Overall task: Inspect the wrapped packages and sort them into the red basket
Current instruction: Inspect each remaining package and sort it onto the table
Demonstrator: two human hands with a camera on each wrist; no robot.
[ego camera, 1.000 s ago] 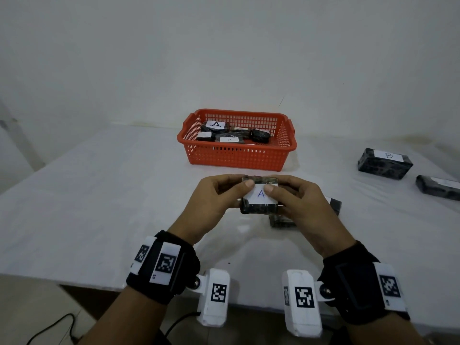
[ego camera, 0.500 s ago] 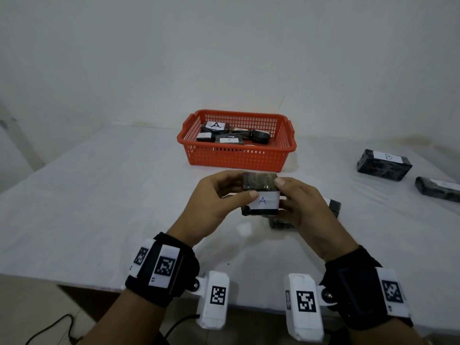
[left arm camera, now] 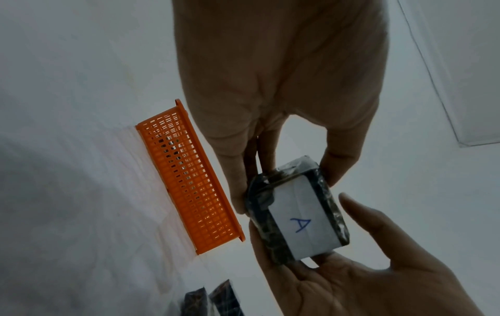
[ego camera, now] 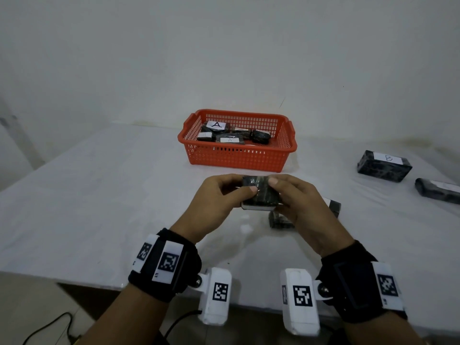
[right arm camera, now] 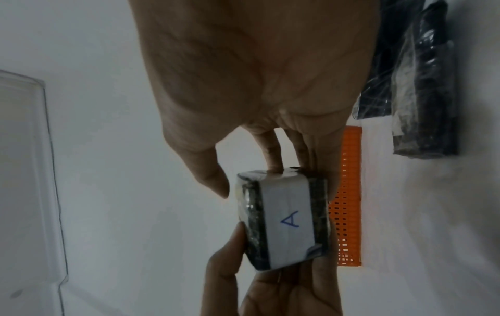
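The package (left arm camera: 297, 216) is mottled black with a white label (left arm camera: 303, 222) bearing a blue "A". The basket (ego camera: 239, 155) is red mesh, the desk (ego camera: 99, 195) white.

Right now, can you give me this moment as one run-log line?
phase: inspecting | both hands hold package above table | label: A, facing down | basket: holds packages

The white desk (ego camera: 99, 195) in front of me carries the red basket (ego camera: 236, 155) near its far edge. Off to my right lie a dark wrapped package marked B (ego camera: 384, 165) and another (ego camera: 438, 190) beside it; two more (ego camera: 281, 220) lie under my hands.
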